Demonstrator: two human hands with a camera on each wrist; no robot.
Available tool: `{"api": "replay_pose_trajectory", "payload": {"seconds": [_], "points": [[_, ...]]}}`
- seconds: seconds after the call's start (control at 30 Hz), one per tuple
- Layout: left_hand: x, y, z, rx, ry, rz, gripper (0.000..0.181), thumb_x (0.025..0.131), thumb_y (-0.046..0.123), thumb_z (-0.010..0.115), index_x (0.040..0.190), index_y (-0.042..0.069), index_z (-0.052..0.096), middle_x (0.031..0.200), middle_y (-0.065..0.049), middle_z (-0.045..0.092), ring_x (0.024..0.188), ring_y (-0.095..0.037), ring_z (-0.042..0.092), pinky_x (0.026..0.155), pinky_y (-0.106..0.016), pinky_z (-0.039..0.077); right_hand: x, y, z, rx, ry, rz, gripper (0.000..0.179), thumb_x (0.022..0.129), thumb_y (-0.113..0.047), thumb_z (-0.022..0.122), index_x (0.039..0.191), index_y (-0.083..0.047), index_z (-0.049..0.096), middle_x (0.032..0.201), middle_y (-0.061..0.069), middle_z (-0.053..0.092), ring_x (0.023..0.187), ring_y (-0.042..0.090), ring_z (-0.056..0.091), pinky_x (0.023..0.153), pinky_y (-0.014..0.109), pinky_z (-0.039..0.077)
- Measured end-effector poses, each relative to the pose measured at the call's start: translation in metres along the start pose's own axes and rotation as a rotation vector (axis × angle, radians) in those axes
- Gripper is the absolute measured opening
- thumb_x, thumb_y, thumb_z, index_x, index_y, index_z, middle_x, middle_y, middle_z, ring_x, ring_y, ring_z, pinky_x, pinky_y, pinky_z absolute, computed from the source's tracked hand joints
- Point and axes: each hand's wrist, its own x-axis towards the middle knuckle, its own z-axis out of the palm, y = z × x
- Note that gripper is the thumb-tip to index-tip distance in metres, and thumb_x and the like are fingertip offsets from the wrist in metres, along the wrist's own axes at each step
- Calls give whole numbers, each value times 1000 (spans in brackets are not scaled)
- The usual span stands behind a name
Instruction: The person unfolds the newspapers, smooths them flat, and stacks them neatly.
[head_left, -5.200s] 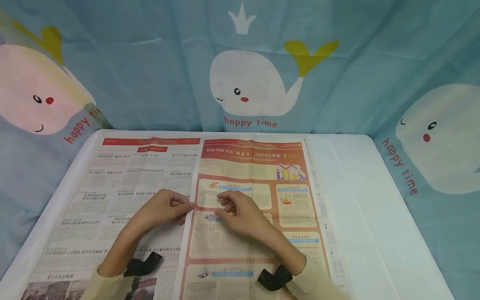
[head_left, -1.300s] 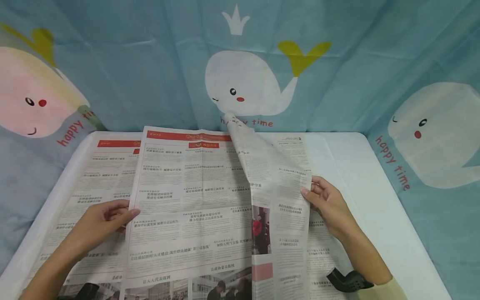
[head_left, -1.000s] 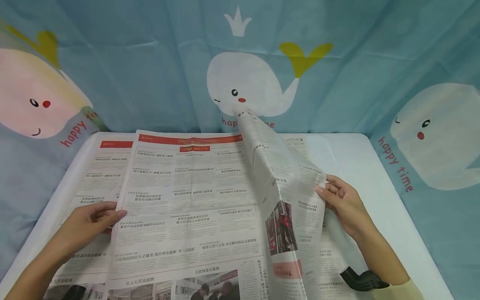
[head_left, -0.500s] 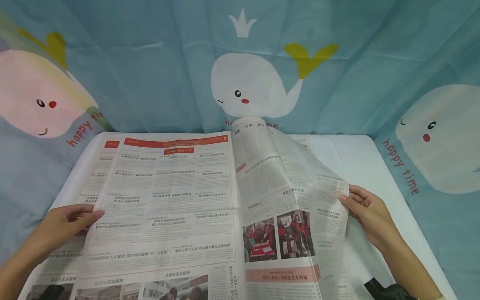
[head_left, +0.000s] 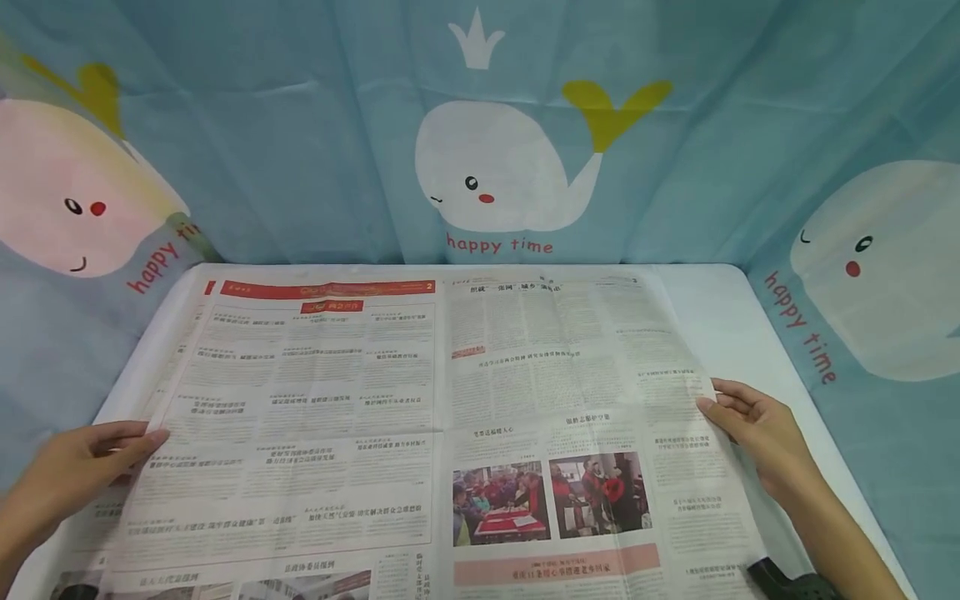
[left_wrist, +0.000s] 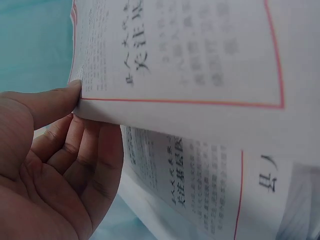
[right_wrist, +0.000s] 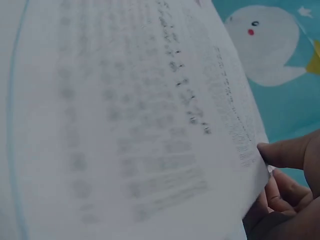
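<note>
A newspaper (head_left: 360, 383) lies spread wide in the head view, its left page under a red banner and its right page bearing two colour photos. My left hand (head_left: 86, 467) pinches the sheet's left edge between thumb and fingers. In the left wrist view, that hand (left_wrist: 65, 155) holds the edge raised above another printed sheet (left_wrist: 185, 195). At the opposite edge, my right hand (head_left: 765, 433) pinches the paper, thumb on top. The right wrist view shows the thumb (right_wrist: 287, 151) on the newspaper (right_wrist: 135, 120), with curled fingers partly hidden under it.
Beneath the newspaper is a white table (head_left: 720, 317), visible along its right side. A blue curtain (head_left: 315, 167) printed with whales hangs behind and along both sides. Black wrist-worn devices show at the lower edge, one (head_left: 787, 579) by the right wrist.
The pages were turned and spread from an orange-headed page to the present spread. Both hands moved apart, the left leftward and the right rightward, and the raised folded right page flattened out.
</note>
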Motion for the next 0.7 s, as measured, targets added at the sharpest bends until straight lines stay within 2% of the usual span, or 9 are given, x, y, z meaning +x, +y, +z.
{"api": "replay_pose_trajectory", "payload": {"seconds": [0.2, 0.37, 0.53, 0.7], "points": [[-4, 5, 9, -26, 74, -58, 91, 105, 55, 59, 141, -26, 42, 116, -45, 64, 79, -30, 74, 65, -43, 57, 4, 2, -1, -105, 13, -1, 66, 104, -40, 69, 150, 4, 51, 95, -20, 66, 82, -2, 67, 71, 16, 57], [0, 2, 16, -52, 105, -116, 92, 103, 55, 63, 143, -24, 41, 112, -42, 65, 76, -27, 70, 61, -42, 58, 6, 3, 0, -179, 35, -43, 60, 104, -37, 70, 146, 4, 56, 103, -6, 69, 84, -5, 65, 72, 13, 56], [2, 2, 23, -38, 164, -103, 84, 104, 50, 64, 140, -24, 45, 110, -42, 65, 75, -29, 70, 57, -40, 56, 6, 2, -1, -210, 50, -75, 57, 104, -35, 70, 144, 5, 58, 110, 9, 70, 83, -2, 64, 71, 15, 56], [0, 6, 27, -39, 178, -129, 82, 104, 48, 66, 139, -23, 46, 114, -45, 63, 78, -33, 70, 56, -37, 55, 5, 1, -3, -214, 46, -83, 58, 103, -34, 71, 143, 6, 58, 110, 12, 71, 80, 1, 65, 69, 16, 56]]}}
